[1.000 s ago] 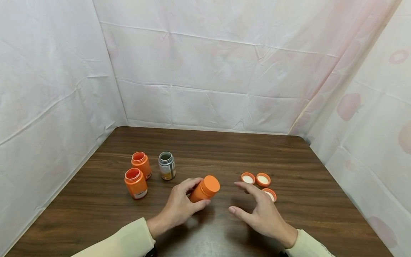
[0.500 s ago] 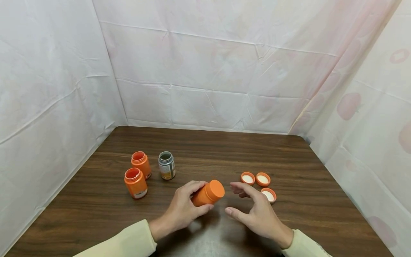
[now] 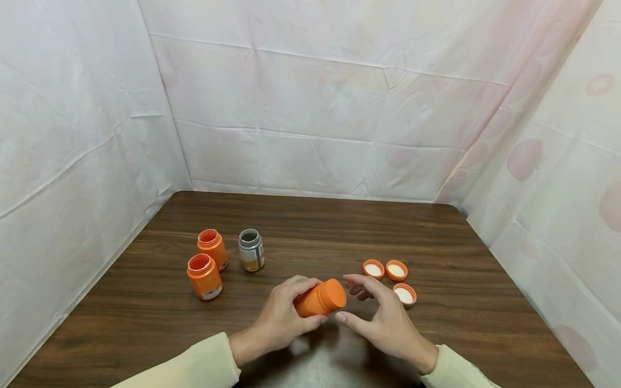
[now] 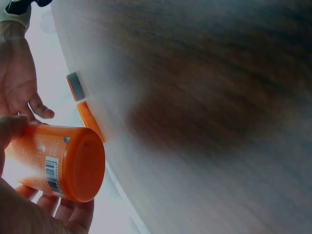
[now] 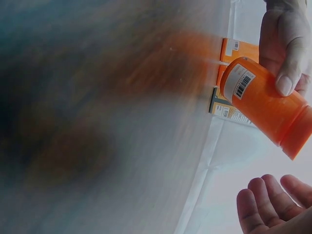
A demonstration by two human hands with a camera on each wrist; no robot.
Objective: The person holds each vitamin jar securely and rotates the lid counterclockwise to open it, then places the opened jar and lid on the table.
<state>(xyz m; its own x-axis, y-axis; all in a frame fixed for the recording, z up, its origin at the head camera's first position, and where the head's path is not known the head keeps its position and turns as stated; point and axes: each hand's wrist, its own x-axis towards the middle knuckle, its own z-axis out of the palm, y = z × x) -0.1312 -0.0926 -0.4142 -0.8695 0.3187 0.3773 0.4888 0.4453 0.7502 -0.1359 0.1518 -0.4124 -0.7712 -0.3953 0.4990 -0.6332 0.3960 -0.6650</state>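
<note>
An orange pill bottle (image 3: pixel 310 303) with its orange cap (image 3: pixel 335 293) on is tilted toward the right above the table. My left hand (image 3: pixel 281 315) grips it around the body, thumb on the near side. Just right of the cap, my right hand (image 3: pixel 383 318) is held with fingers and thumb apart and nothing between them. In the left wrist view the bottle's base and barcode (image 4: pixel 53 174) show. From the right wrist, the bottle (image 5: pixel 265 100) is seen gripped by the left hand (image 5: pixel 287 53), with a gap to the right hand's fingers (image 5: pixel 265 200).
At the left stand two uncapped orange bottles (image 3: pixel 205 277) and an uncapped grey bottle (image 3: pixel 252 250). Three orange caps (image 3: pixel 405 295) lie inside up, right of centre. White cloth (image 3: pixel 310 97) surrounds the dark wooden table (image 3: pixel 310 215) at the back and sides.
My left hand has moved slightly right with the bottle, tipping its cap further toward the right. The right hand has moved a little left, closer to the cap.
</note>
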